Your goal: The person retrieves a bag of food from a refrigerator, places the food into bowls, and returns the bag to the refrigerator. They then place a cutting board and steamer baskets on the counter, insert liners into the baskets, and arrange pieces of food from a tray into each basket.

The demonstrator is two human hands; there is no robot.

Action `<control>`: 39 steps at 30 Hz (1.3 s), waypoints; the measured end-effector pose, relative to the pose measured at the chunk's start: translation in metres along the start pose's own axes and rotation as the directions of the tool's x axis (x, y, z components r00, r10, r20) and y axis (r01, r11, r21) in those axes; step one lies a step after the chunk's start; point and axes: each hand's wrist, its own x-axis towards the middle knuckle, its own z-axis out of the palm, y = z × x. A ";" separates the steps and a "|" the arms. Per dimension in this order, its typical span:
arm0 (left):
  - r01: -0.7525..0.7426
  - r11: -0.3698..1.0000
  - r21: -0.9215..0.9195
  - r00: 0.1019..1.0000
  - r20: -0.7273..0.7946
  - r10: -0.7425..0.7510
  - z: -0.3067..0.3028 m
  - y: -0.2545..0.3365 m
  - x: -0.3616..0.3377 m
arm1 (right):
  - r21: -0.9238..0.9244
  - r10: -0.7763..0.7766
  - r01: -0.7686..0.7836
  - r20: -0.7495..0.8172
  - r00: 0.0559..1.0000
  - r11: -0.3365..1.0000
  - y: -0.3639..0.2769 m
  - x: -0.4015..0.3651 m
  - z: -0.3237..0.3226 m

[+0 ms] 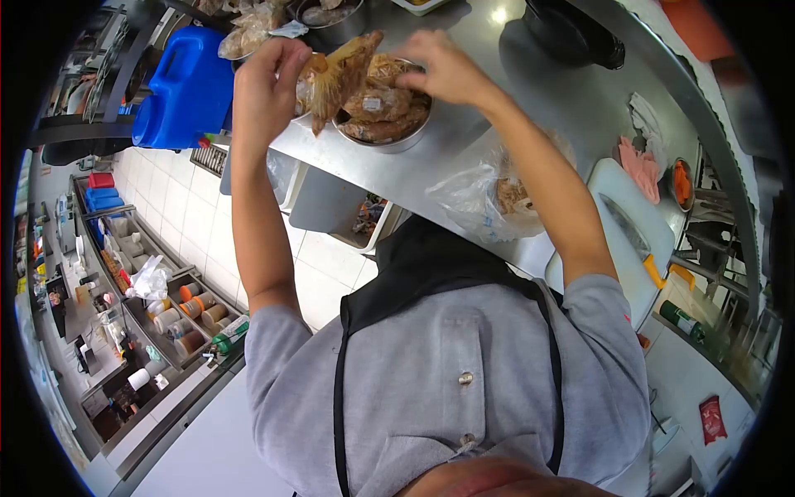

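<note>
My left hand point(267, 89) is closed, thumb and fingers pinching the edge of a clear plastic bag of brown food point(344, 76). The bag hangs tilted over the left side of a round metal bowl point(396, 147). Inside the bowl lie several similar bags of brown food point(385, 112), one with a small white label. Over the bowl's right rim, my right hand point(447, 68) is open, its thumb and fingers apart and pointing toward the bags. The exact kind of food is unclear through the plastic.
Behind stands another metal pot point(331, 25) beside more bagged food point(252, 29). A blue jug point(186, 87) is at left. Near my right forearm sit a clear plastic bag point(484, 195) and a white cutting board point(654, 224) with a knife point(627, 225). A pink glove point(638, 168) lies beyond.
</note>
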 end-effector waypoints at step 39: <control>0.010 1.000 -0.005 0.991 0.135 -0.009 0.032 -0.042 0.004 | 0.095 0.195 -0.182 -0.155 0.968 0.979 0.004 -0.081 -0.093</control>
